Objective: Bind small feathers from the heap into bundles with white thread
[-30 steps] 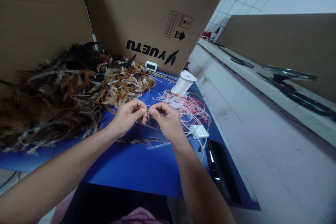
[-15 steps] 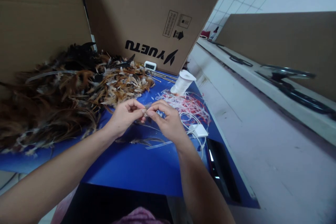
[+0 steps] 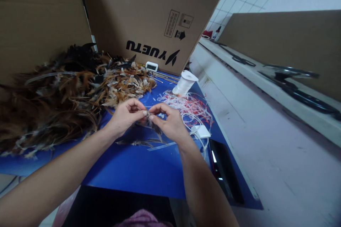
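Note:
Above the blue table (image 3: 128,173), my left hand (image 3: 125,115) and my right hand (image 3: 168,118) meet fingertip to fingertip. Both pinch a small bunch of feathers (image 3: 154,125), whose dark tips hang down between them. The pinched ends are mostly covered by my thumbs and fingers. Just below lie a few loose thin dark feathers (image 3: 142,143) and a clear flat strip (image 3: 162,147). Beyond my left hand spreads a big heap of brown, black and orange feathers (image 3: 71,95).
Right of my hands are a white spool (image 3: 184,82), red and white shredded strips (image 3: 194,108), a white box with cable (image 3: 201,131) and a black glossy device (image 3: 226,170). A small digital display (image 3: 151,66) stands before the cardboard box (image 3: 149,14). Scissors (image 3: 242,60) rest on the ledge.
The feathers between my fingers have turned, so their dark tips now show hanging below my fingertips. Both hands stay in nearly the same place, still pinching.

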The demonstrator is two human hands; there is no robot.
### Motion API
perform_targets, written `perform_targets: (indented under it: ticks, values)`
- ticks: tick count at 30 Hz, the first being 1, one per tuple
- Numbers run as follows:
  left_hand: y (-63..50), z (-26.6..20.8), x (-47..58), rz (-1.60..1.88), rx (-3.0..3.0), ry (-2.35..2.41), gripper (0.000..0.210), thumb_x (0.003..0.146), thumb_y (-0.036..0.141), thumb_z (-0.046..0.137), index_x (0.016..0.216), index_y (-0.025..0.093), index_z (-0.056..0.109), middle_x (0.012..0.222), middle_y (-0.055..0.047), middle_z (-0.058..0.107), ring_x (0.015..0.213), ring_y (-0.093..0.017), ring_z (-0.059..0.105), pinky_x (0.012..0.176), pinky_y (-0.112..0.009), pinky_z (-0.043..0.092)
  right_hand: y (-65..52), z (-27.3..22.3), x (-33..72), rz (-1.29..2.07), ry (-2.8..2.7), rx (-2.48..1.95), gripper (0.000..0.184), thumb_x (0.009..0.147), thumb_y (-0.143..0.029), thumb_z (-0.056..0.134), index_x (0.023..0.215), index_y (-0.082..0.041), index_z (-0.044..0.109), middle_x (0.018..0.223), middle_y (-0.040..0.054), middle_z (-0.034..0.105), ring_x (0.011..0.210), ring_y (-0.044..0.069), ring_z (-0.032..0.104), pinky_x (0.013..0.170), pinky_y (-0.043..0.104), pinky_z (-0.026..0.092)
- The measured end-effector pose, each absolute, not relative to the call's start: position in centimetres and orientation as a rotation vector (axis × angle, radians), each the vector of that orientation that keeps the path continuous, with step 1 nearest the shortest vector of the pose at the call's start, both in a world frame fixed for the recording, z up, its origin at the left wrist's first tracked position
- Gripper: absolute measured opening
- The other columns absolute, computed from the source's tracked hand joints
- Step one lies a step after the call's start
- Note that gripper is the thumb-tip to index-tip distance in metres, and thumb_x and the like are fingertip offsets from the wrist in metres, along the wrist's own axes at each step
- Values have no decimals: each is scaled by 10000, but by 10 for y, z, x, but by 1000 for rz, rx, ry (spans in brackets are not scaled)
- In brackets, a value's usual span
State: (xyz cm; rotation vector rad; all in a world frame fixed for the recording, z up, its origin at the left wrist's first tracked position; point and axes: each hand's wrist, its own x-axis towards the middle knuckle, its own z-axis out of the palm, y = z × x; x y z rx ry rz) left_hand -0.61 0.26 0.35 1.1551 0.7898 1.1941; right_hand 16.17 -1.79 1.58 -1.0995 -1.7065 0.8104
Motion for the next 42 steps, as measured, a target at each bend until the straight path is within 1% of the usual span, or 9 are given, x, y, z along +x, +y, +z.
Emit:
perform_targets:
  ticks: [5,9,12,16,20,24,31,38,42]
  values:
    - [4,0,-6,1247,1217,837,261,613,220,816,720,156,587,659,-3,684,550,-129,647,557,-237,545,-18,17,162,807,-1688,-1099,104,752,-169,648,849,-203,661,790,0,681,759,151,632,750,298,501]
    - [4,-3,-5,1293,1300,882,238,634,214,799,714,161,581,662,0,676,547,-120,639,564,-228,535,-15,13,160,894,-1624,-1074,67,759,-185,637,823,-197,651,769,-2,673,731,137,633,732,286,509]
    - [4,-3,-4,1334,1345,918,227,627,207,796,708,163,588,660,3,667,562,-121,634,583,-228,527,-13,7,157,1004,-1507,-1093,78,751,-209,635,828,-195,642,731,-13,654,645,118,622,623,248,499]
    - [4,-3,-3,1378,1386,968,222,598,192,799,690,159,599,665,3,665,592,-121,626,608,-225,511,-13,3,150,1083,-1391,-1133,131,712,-239,657,830,-192,625,697,-28,628,535,99,595,491,206,438]
    - [6,-6,-4,1401,1449,1006,190,609,178,780,698,162,613,688,3,673,616,-119,621,628,-218,493,-14,4,145,1057,-1335,-1141,160,685,-248,665,825,-191,614,745,-18,628,569,107,618,503,204,445]
    - [7,-9,-5,1405,1482,1028,174,624,175,768,704,166,614,698,0,677,627,-120,620,633,-215,485,-14,5,143,1042,-1309,-1158,185,669,-254,679,825,-192,602,743,-20,616,550,99,600,496,205,443]
    - [7,-10,-5,1391,1553,1040,171,656,191,752,719,173,594,703,6,673,627,-119,617,629,-215,486,-15,7,140,983,-1308,-1147,150,661,-232,677,767,-196,577,683,-22,606,596,111,599,582,235,513]
    - [4,-10,-3,1372,1598,1091,164,672,205,735,721,168,583,695,5,666,633,-123,634,627,-214,502,-13,4,137,920,-1249,-1167,185,624,-177,659,732,-210,512,664,-36,586,600,114,591,588,235,501]
    - [4,-12,-2,1393,1648,1140,138,674,197,716,722,165,590,704,5,676,632,-124,648,627,-217,517,-11,1,138,951,-1219,-1163,212,606,-184,654,752,-211,503,661,-51,578,594,107,586,582,223,488]
